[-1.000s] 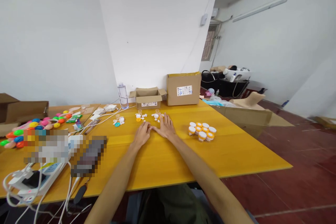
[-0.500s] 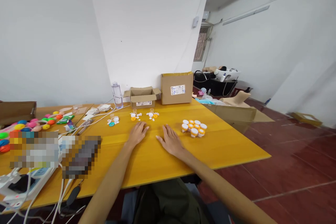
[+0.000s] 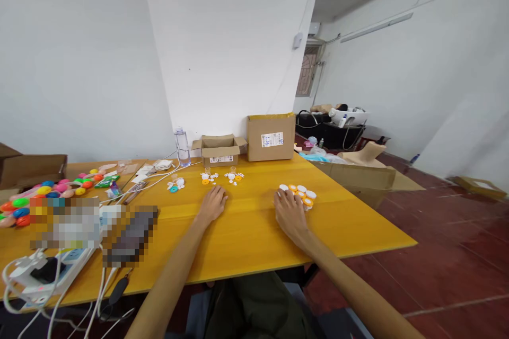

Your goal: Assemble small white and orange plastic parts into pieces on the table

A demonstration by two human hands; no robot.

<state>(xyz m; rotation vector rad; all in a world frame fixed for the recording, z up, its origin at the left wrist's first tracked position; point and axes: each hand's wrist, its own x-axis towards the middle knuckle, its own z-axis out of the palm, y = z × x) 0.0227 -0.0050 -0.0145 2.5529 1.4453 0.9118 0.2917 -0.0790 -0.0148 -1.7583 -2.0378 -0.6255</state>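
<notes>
My left hand (image 3: 212, 204) rests on the yellow wooden table with its fingers loosely bent and apart, holding nothing. Just beyond it lie small piles of white parts (image 3: 233, 176) with orange rings and little clear cups. Another pile, with a teal ring (image 3: 174, 188), sits farther left. My right hand (image 3: 291, 214) reaches over the near left side of a cluster of small jars (image 3: 308, 201) with white and orange lids. Its fingers are spread over the jars and hide some of them; a firm grip on one does not show.
An open small carton (image 3: 220, 159) and a taped larger carton (image 3: 271, 140) stand by the wall, beside a clear bottle (image 3: 182, 147). At left are colourful balls (image 3: 51, 190), a power strip (image 3: 59, 275) and white cables. The table's right edge borders a large floor carton (image 3: 358, 183).
My right hand has moved right from the middle of the table onto the jars. My left hand has stayed nearly in place. The view has shifted slightly.
</notes>
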